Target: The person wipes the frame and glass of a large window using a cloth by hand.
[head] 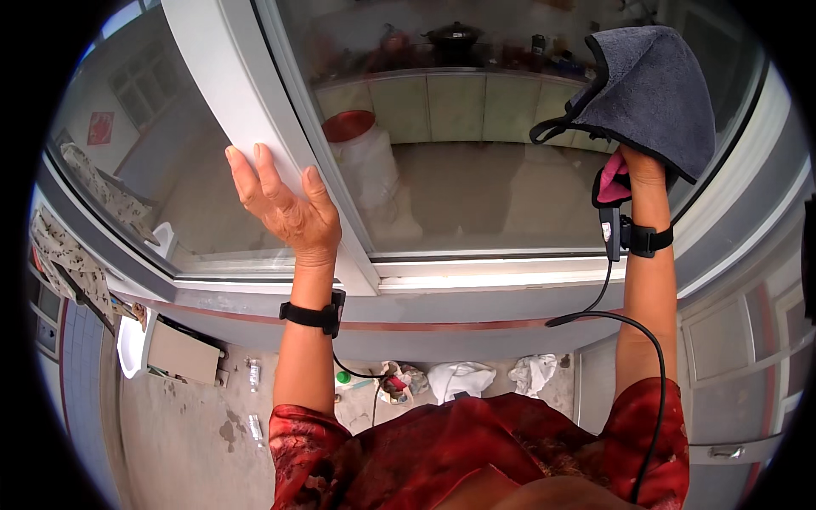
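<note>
My left hand (287, 204) rests with spread fingers against the white frame (236, 83) between two window panes and holds nothing. At the upper right, my right hand (642, 169) is on a grey microfiber cloth (650, 95) with black edging, up against the glass pane (446, 191). The cloth covers most of that hand's fingers. A pink part of cloth (614, 182) with black edging shows beside the hand. Each forearm wears a black strap with a small device and a cable.
Below the window runs a sill (484, 271). On the floor lie white cloths (460, 379), a patterned bag (403, 382) and plastic bottles (255, 376). A white washbasin (132, 344) stands at left, a door (733, 382) at right. Behind the glass are a counter and a white barrel (363, 159).
</note>
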The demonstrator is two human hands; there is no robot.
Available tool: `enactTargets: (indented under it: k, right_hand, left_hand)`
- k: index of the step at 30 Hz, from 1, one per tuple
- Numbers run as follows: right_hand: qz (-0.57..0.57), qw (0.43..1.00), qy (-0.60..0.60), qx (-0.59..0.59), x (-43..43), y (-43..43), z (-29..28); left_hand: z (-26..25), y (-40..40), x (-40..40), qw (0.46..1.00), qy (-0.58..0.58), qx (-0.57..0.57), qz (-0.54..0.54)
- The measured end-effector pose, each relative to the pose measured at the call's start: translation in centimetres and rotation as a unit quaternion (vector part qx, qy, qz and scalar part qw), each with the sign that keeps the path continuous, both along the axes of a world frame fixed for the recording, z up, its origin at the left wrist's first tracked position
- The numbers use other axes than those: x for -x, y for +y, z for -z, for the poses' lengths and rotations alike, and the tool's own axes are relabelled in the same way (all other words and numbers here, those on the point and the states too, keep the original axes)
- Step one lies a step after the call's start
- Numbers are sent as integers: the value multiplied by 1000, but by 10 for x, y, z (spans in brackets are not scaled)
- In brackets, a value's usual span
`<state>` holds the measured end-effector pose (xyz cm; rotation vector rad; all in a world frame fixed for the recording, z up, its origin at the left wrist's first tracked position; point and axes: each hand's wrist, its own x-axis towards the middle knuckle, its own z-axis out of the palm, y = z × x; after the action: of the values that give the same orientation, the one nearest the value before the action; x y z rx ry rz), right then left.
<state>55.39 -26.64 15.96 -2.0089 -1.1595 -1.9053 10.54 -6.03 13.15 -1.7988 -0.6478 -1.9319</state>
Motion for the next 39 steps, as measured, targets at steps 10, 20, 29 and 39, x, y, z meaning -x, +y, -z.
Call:
enactTargets:
  k: [10,20,29,39]
  right_hand:
    - [-158,986,31,29,82,36,1]
    - [-309,946,61,75,173,84,-12]
    - [-468,861,99,172,268,109,-16]
    - [-589,644,353,337,300,126,32]
  left_hand:
    - [-1,4,-2,1000,-4,-11,15]
    - [2,11,0,999,-6,-32,16]
    - [4,18,4,997,10,-72,-15]
    - [0,20,4,995,-5,-94,-32]
